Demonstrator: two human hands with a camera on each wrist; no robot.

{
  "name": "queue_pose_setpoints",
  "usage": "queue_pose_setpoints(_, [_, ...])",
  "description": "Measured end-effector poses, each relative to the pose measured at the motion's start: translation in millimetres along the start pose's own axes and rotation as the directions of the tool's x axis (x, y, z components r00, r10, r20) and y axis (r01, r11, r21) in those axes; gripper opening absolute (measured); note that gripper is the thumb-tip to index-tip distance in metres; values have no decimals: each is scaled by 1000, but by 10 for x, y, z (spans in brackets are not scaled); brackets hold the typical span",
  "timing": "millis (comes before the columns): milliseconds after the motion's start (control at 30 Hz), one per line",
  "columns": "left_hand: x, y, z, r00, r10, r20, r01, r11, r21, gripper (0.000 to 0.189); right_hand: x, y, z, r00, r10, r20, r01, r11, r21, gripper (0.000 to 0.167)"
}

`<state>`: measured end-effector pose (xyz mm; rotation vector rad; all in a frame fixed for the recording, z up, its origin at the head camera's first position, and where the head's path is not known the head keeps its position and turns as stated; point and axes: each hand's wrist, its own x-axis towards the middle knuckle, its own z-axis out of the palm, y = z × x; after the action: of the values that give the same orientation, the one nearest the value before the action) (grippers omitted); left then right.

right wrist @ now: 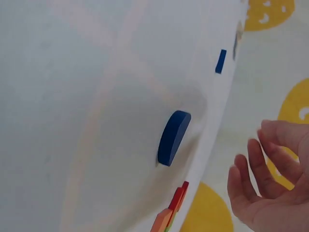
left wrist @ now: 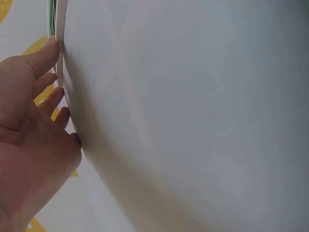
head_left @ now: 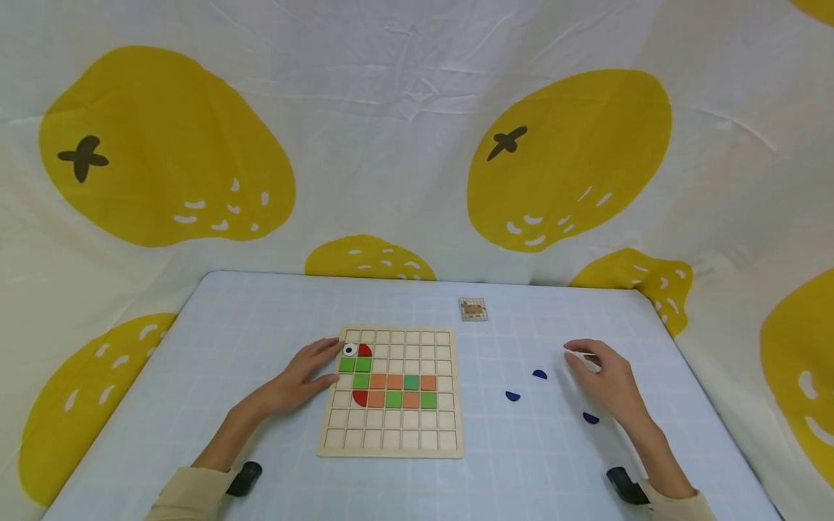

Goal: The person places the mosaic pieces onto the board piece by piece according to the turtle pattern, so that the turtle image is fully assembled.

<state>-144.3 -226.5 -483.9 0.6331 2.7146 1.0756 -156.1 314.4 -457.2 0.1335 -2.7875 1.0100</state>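
Toward the right edge of the worktop (head_left: 658, 325), the right grip (head_left: 606, 373) hovers nearly pinched — any hold unclear — near blue half-discs (head_left: 591, 418) best lifted by their rims, while the left grip (head_left: 301, 375), fingers loosely spread, usefully braces the left edge of the board (head_left: 391, 453).

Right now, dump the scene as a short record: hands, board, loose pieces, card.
left hand: touches board at its left edge
right hand: raised over table; whether it holds anything is unclear
on board: green squares, orange squares, two red pieces, eye piece
loose: three dark blue half-rounds, right of board
card: past board's far-right corner
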Motion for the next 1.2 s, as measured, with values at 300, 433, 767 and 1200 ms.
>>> queue_pose_setpoints(300, [-6,5,26,1000,0,-12,0,1000,-11,61,-36,226,-171,999,47,-17,-47,998,-30,28])
queue_pose_setpoints(433, [-15,9,26,1000,11,-23,-11,1000,3,61,-56,325,-239,995,97,14,-96,995,-38,33])
queue_pose_setpoints(767, [-9,-9,8,1000,17,-16,-16,1000,8,61,-61,506,-338,967,225,119,-215,972,-90,45])
queue_pose_setpoints(1200, [-1,-50,39,998,43,-44,-44,999,-4,62,-51,634,-316,962,222,156,-201,970,-141,41])
